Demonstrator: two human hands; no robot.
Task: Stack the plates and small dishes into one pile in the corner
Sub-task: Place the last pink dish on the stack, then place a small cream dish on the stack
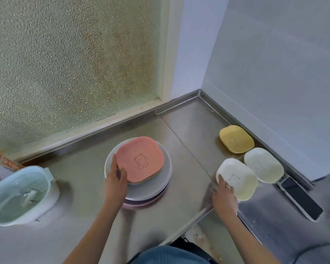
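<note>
While left hand (116, 177) pinches the pink square plastic dish (140, 159), right hand (224, 195) grips the near cream dish (236, 179); one-edge lift may tip it off.

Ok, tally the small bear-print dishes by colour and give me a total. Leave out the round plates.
Pink: 1, on top of the round plates, held at its edge by the left hand
Yellow: 1, nearest the corner
Cream or white: 2, the nearer one touched by the right hand, the other beside it
Total: 4
A further dish's edge may show under the pink one; unclear.
</note>
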